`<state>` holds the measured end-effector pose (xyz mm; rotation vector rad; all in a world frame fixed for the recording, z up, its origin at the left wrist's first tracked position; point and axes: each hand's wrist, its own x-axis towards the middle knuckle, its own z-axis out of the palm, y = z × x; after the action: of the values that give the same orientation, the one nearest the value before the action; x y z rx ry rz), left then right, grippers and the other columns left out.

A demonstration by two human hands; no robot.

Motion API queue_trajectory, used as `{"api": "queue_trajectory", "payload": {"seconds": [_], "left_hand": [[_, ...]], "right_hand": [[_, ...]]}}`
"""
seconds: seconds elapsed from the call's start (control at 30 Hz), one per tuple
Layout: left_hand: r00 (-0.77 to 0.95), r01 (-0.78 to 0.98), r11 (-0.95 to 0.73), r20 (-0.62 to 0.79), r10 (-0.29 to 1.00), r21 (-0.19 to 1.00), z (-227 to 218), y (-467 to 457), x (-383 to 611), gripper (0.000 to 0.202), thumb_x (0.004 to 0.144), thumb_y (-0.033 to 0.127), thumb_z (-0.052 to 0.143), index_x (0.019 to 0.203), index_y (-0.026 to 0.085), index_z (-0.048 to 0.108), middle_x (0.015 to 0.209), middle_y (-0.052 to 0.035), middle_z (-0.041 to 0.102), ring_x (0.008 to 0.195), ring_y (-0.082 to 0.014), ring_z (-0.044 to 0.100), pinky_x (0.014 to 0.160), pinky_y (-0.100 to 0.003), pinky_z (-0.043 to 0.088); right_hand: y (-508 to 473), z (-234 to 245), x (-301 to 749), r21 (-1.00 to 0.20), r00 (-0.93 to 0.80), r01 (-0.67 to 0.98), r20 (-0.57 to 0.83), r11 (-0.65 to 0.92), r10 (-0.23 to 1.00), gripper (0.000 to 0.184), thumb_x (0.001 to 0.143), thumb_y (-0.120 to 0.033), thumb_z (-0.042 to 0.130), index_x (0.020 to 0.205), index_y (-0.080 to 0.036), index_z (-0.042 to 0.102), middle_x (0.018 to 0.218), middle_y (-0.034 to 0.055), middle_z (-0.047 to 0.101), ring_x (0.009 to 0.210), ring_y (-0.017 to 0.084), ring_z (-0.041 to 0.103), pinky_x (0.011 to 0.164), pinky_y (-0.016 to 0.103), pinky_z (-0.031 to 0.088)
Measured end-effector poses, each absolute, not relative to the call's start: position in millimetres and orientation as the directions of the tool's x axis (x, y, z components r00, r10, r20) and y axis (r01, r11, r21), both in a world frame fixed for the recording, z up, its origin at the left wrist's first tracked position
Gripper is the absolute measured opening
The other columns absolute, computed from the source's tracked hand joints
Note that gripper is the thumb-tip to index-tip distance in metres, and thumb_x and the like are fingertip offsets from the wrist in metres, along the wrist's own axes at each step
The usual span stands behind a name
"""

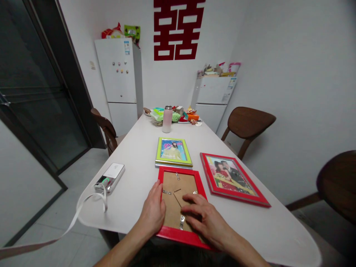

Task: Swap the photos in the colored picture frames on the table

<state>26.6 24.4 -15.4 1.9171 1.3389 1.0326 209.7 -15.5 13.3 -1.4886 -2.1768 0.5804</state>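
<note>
Your left hand (154, 212) lies open and loose on the left rim of the frame (178, 170), palm down and gripping nothing. Your right hand (204, 217) rests flat on the lower right of the backing board (178, 185), fingers spread and pointing left across it, also holding nothing. The frame lies face down on the table (133, 155), right in front of you at the near edge. Its long axis runs straight away from you, so both hands sit on its near half. The bottom clip (181, 221) is just beside your right fingertips. The left clip (167, 192) sits just beyond your left thumb, and the right clip (194, 193) just past your right fingers. Beyond the frame's far rim, almost touching it, lies the green frame (172, 151), face up. A second red frame (232, 178) lies angled to the right, and a power bank (110, 177) lies well off to the left.
</note>
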Motion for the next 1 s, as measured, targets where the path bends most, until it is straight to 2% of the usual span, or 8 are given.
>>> {"api": "queue_trajectory", "payload": {"seconds": [0.17, 0.43, 0.67, 0.77, 0.87, 1.0], "left_hand": [[0.202, 0.514, -0.345, 0.281, 0.938, 0.785, -18.7, 24.6, 26.3, 0.049, 0.068, 0.008, 0.041, 0.118, 0.011, 0.043, 0.129, -0.0112, 0.037, 0.119, -0.0203, 0.032, 0.101, -0.034, 0.022], [0.216, 0.533, -0.363, 0.291, 0.932, 0.764, -23.3, 26.3, 25.8, 0.051, 0.067, 0.006, 0.04, 0.118, 0.009, 0.041, 0.128, -0.0115, 0.038, 0.118, -0.0205, 0.032, 0.101, -0.036, 0.024], [0.222, 0.56, -0.361, 0.285, 0.932, 0.746, -22.4, 25.9, 25.9, 0.051, 0.068, 0.007, 0.039, 0.118, 0.008, 0.041, 0.128, -0.012, 0.038, 0.118, -0.0194, 0.032, 0.101, -0.035, 0.024], [0.228, 0.577, -0.358, 0.276, 0.934, 0.734, -20.4, 25.9, 26.4, 0.05, 0.068, 0.008, 0.038, 0.118, 0.006, 0.04, 0.127, -0.0139, 0.038, 0.118, -0.0203, 0.033, 0.1, -0.036, 0.025], [0.236, 0.595, -0.355, 0.265, 0.935, 0.721, -17.7, 25.5, 27.0, 0.049, 0.07, 0.009, 0.037, 0.118, 0.002, 0.04, 0.126, -0.0169, 0.038, 0.118, -0.0219, 0.034, 0.1, -0.037, 0.026], [0.244, 0.608, -0.355, 0.258, 0.935, 0.71, -14.8, 24.8, 27.6, 0.05, 0.068, 0.007, 0.036, 0.118, 0.001, 0.04, 0.127, -0.0176, 0.038, 0.118, -0.0221, 0.033, 0.1, -0.037, 0.026]], "right_hand": [[-20.9, 17.1, 200.5, -0.54, -0.394, 0.75, 0.099, 0.382, 0.914, 0.018, 0.069, -0.024, 0.056, 0.082, -0.029, 0.066, 0.113, 0.0036, 0.049, 0.108, 0.021, 0.039, 0.094, 0.04, 0.026], [-16.3, 11.1, 193.0, -0.485, -0.362, 0.775, 0.184, 0.405, 0.914, 0.011, 0.07, -0.024, 0.056, 0.071, -0.026, 0.066, 0.102, 0.0041, 0.054, 0.098, 0.019, 0.045, 0.086, 0.037, 0.032], [1.7, 16.1, 187.2, -0.52, -0.292, 0.772, 0.22, 0.365, 0.931, 0.019, 0.076, -0.023, 0.048, 0.089, -0.021, 0.062, 0.097, 0.0056, 0.054, 0.092, 0.017, 0.047, 0.082, 0.029, 0.035], [18.7, 15.3, 176.3, -0.456, -0.282, 0.811, 0.246, 0.367, 0.927, 0.021, 0.077, -0.023, 0.046, 0.09, -0.019, 0.061, 0.092, 0.0057, 0.055, 0.088, 0.017, 0.047, 0.078, 0.027, 0.035], [33.1, 12.8, 163.6, -0.361, -0.29, 0.859, 0.238, 0.362, 0.927, 0.017, 0.076, -0.024, 0.047, 0.082, -0.019, 0.063, 0.081, 0.0048, 0.055, 0.08, 0.016, 0.048, 0.072, 0.026, 0.036], [41.6, 7.6, 153.1, -0.323, -0.258, 0.887, 0.249, 0.331, 0.933, 0.018, 0.078, -0.023, 0.045, 0.075, -0.018, 0.062, 0.076, 0.0049, 0.054, 0.076, 0.015, 0.047, 0.068, 0.025, 0.034]]}}
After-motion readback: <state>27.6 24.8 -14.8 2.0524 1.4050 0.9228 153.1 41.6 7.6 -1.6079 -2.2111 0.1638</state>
